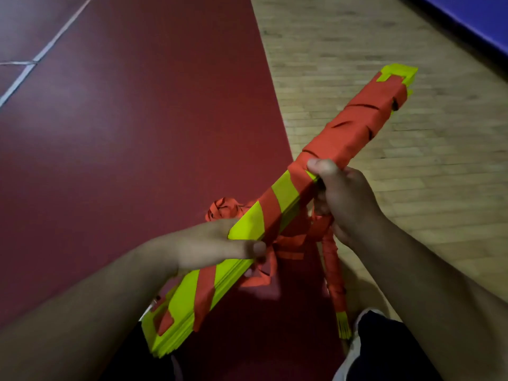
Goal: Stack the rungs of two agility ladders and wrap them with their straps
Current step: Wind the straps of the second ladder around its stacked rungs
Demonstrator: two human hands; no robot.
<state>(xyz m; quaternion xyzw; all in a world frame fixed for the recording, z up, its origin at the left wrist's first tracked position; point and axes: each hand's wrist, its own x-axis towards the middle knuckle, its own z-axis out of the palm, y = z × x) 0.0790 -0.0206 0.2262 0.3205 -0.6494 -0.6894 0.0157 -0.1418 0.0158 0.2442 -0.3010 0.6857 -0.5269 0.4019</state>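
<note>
A stack of neon-yellow ladder rungs [286, 193] runs diagonally from lower left to upper right, held in the air. Orange strap [360, 116] covers its far half in tight turns and crosses the near half in spaced bands. My left hand [217, 243] grips the stack near its middle, thumb over the top face. My right hand [341, 196] holds the stack's right edge higher up, thumb on the wrapped strap, and also clasps the loose strap. That loose orange strap [334, 273] hangs down from my right hand, ending in a frayed yellow tip. More slack strap [224, 209] bunches behind the stack.
A dark red floor mat [123, 133] with white lines lies left and below. Wooden flooring [412, 188] spreads to the right, with a blue mat edge [483, 20] at the top right corner. My dark-clothed knee and a light shoe [365, 323] show at the bottom right.
</note>
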